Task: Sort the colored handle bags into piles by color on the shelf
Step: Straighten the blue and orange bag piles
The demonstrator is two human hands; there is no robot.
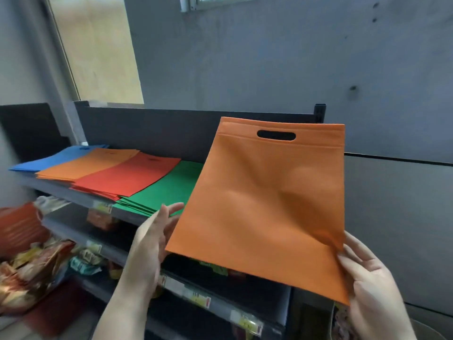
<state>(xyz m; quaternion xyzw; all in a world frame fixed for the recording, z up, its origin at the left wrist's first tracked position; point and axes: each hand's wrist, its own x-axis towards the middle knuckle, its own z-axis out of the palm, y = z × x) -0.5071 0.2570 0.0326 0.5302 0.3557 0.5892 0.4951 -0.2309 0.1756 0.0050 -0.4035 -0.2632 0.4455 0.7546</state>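
From the head camera, the top shelf (73,190) runs from about nine o'clock toward the centre, and four flat piles of handle bags lie on it in a row, each overlapping the next. Farthest out at ten o'clock is the blue pile (52,159); next comes the orange pile (90,164), then the red pile (130,176), and nearest the centre the green pile (166,186), whose front edges stick out over the shelf lip. A dark back panel (152,128) stands behind the piles.

The lower shelves (220,305), from seven to six o'clock, hold packaged snacks (31,266), too blurred to read, with yellow price tags along the front rails.

The orange bag (264,204) is held up in the air at centre to three o'clock, handle cut-out at the top, in front of the shelf's right end and covering part of the green pile. The right hand (367,278), at five o'clock, pinches the bag's lower right corner, thumb on the near face, the other fingers loosely spread behind it. The left hand (154,239), at about six to seven o'clock, has straight, relaxed fingers that reach the bag's left edge; whether they touch the cloth or lie just behind it I cannot tell.
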